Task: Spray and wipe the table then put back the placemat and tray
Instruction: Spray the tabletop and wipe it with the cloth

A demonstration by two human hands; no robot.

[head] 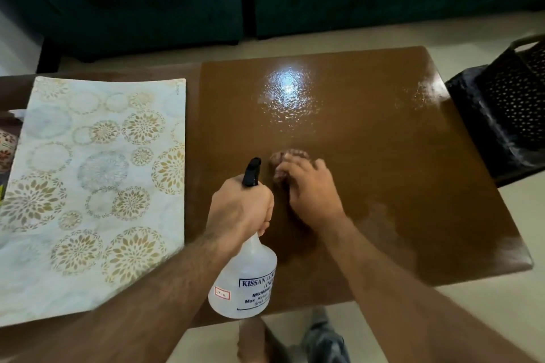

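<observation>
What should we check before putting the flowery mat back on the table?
1. Cloth under the right hand: the cloth is on the table under the fingers. Ok.
2. Spray bottle held safely: the left hand grips its neck. Ok.
3. Table dry: shiny patches show, blurred. Cannot tell.
4. Placemat out of the way: lies left of the wiped part. Ok.
5. Tray ready: not clearly seen. Cannot tell.

Glossy brown table (383,156); translucent plastic spray bottle (244,283); smooth patterned placemat (88,180), left; perforated dark plastic basket (519,91), upper right
</observation>
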